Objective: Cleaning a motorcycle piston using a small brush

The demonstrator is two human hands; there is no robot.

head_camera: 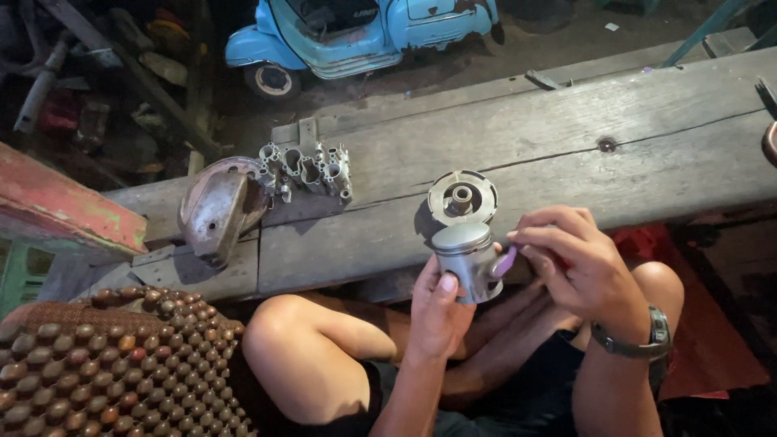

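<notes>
A grey metal piston (466,257) with a domed crown is held upright in my left hand (438,311), thumb on its skirt. My right hand (569,263) is at the piston's right side, fingers pinched on a small purple piece (505,261) pressed against the skirt. I sit with bare knees below a weathered wooden bench (566,146). Just behind the piston, on the bench, lies a round metal part with a central hub (462,197).
A dull metal cover (215,210) and a ribbed grey casting (306,169) lie on the bench's left end. A wooden beaded seat mat (113,364) is at lower left. A blue scooter (356,32) stands on the floor beyond. A red plank (65,202) is at left.
</notes>
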